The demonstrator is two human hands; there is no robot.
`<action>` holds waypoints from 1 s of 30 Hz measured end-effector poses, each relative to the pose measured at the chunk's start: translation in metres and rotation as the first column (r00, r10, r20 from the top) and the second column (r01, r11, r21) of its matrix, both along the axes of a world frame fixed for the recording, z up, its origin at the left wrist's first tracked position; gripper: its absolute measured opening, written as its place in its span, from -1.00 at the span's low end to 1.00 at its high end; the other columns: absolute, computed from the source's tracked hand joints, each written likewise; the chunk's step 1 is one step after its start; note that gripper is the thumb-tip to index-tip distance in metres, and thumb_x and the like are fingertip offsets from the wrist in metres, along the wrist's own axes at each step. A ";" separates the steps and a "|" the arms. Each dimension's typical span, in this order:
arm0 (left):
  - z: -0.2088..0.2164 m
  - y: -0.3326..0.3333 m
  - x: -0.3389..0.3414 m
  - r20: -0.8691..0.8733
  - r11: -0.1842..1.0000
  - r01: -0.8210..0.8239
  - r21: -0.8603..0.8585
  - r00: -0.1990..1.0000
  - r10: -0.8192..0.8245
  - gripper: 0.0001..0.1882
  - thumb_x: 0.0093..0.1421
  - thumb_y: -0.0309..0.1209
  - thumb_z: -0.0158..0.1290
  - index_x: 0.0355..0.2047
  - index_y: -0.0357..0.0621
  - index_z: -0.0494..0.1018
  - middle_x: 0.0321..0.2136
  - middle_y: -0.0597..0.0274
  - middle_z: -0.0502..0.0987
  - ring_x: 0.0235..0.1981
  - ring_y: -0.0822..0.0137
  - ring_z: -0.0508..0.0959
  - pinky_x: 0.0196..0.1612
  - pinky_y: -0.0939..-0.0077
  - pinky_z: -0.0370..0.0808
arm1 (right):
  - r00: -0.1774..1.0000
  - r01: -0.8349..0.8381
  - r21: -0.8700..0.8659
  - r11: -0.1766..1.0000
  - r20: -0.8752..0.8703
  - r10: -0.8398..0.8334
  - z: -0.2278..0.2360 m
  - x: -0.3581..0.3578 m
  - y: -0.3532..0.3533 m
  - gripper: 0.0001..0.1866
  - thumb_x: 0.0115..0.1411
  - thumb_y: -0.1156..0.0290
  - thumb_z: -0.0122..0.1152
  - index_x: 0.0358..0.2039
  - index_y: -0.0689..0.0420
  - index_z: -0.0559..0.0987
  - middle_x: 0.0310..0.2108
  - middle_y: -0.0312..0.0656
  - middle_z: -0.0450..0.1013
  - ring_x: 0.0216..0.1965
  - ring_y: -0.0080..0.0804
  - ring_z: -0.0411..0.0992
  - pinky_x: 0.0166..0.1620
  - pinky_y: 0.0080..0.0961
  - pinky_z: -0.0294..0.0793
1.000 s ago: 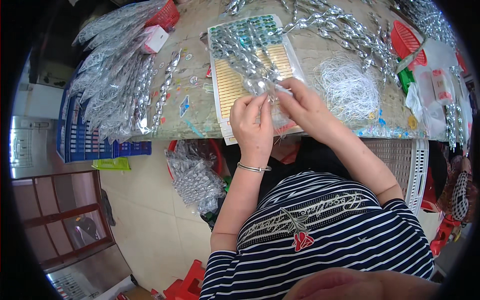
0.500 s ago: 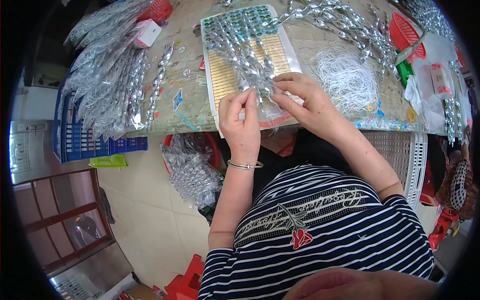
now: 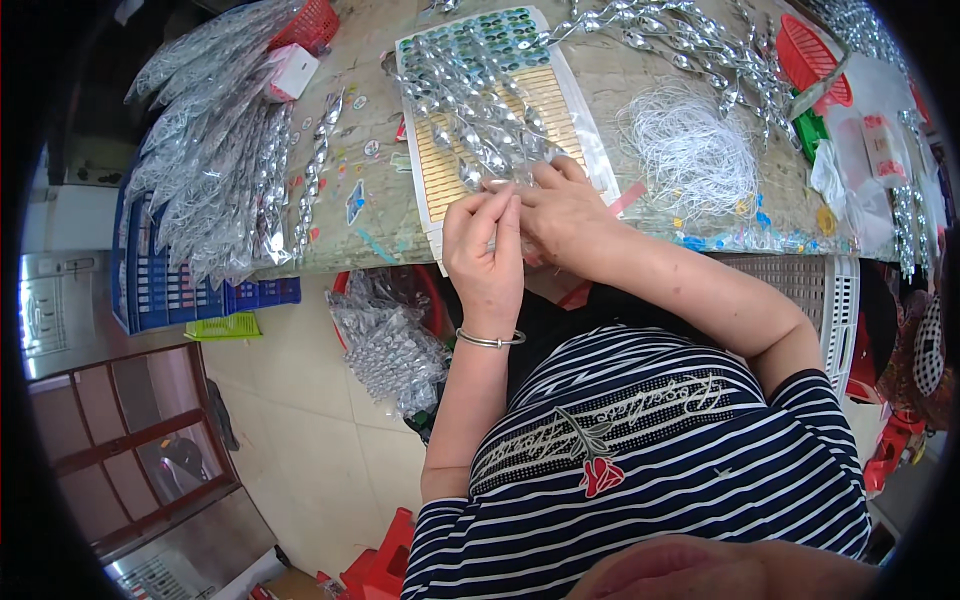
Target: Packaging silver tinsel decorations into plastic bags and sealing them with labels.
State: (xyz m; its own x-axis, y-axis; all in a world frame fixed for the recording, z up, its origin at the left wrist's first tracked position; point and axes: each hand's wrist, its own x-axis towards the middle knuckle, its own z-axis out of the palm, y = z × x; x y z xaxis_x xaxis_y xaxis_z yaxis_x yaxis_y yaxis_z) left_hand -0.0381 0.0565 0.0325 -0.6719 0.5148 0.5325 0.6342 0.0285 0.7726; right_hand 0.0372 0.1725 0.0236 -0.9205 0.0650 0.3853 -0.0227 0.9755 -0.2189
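A bundle of twisted silver foil strips (image 3: 482,118) lies over a sheet (image 3: 437,185) with rows of green oval pieces and gold bands. At the bundle's near end, my left hand (image 3: 482,258), wearing a silver bangle, has its thumb and fingertips pinched together. What is in that pinch is too small to make out. My right hand (image 3: 572,222) curls over the strips' near ends, its fingertips close beside the left ones and partly hidden. The strips fan away from both hands.
Bagged silver strips (image 3: 205,170) are heaped at the left, above a blue crate (image 3: 150,270). White string (image 3: 690,150) lies tangled to the right. More silver strips (image 3: 690,35) and a red basket (image 3: 812,65) are at the far right. A red tub (image 3: 432,305) with bagged pieces stands below.
My right hand has moved left and closer to my left fingertips, turning its back upward over the strip ends. My left hand stays nearly in place, still pinching.
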 end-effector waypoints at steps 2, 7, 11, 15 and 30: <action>-0.003 -0.002 -0.001 -0.006 1.000 -0.001 -0.018 1.000 0.001 -0.83 0.13 -0.56 0.14 -0.24 -0.24 0.58 -0.41 0.17 0.46 -0.36 0.31 0.48 -0.28 0.51 0.43 | 1.000 -0.013 0.004 1.000 0.009 0.013 -0.003 0.000 0.006 -0.68 -0.03 0.35 0.22 -0.20 0.06 0.60 -0.10 -0.36 0.42 0.00 -0.25 0.28 0.07 -0.22 0.18; -0.003 -0.007 -0.005 -0.054 0.998 -0.048 -0.034 0.998 0.046 -0.83 0.12 -0.56 0.14 -0.25 -0.23 0.58 -0.43 0.17 0.46 -0.38 0.29 0.48 -0.28 0.49 0.43 | 0.986 0.041 -0.055 0.998 -0.162 -0.049 -0.003 -0.003 0.009 -0.59 -0.04 0.45 0.21 -0.10 0.11 0.53 0.01 -0.12 0.36 -0.05 -0.09 0.31 0.03 -0.16 0.28; -0.006 -0.005 -0.004 -0.050 0.999 -0.033 -0.021 0.998 0.032 -0.84 0.11 -0.57 0.14 -0.26 -0.24 0.58 -0.43 0.17 0.46 -0.39 0.30 0.48 -0.29 0.49 0.43 | 0.969 0.154 -0.162 0.975 -0.169 -0.181 -0.009 -0.019 0.014 -0.64 -0.03 0.47 0.21 -0.14 0.13 0.53 -0.06 -0.05 0.37 -0.08 -0.04 0.33 -0.06 -0.19 0.34; -0.004 -0.006 -0.004 -0.027 0.999 -0.029 -0.033 0.999 0.028 -0.86 0.11 -0.57 0.15 -0.29 -0.25 0.58 -0.43 0.16 0.47 -0.39 0.29 0.49 -0.30 0.48 0.44 | 0.973 0.220 -0.128 0.967 -0.038 -0.226 -0.005 -0.030 0.022 -0.69 -0.02 0.46 0.21 -0.19 0.14 0.52 -0.25 -0.06 0.45 -0.21 -0.10 0.41 -0.13 -0.17 0.35; 0.004 -0.006 0.000 0.051 1.000 0.003 -0.018 0.999 -0.002 -0.82 0.13 -0.56 0.13 -0.23 -0.22 0.59 -0.40 0.20 0.47 -0.36 0.37 0.49 -0.26 0.54 0.43 | 0.998 0.067 -0.753 0.654 0.045 -0.050 0.008 -0.001 -0.004 -0.87 0.18 0.48 0.09 -0.34 0.29 0.45 -0.41 0.03 0.43 -0.38 -0.02 0.44 -0.31 -0.29 0.43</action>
State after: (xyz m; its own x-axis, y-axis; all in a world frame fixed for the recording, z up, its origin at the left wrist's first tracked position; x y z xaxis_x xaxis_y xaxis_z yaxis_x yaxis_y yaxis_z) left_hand -0.0384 0.0510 0.0366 -0.6966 0.5254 0.4886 0.5942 0.0409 0.8032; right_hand 0.0357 0.1686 0.0311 -0.9110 0.3791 0.1623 0.0406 0.4741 -0.8795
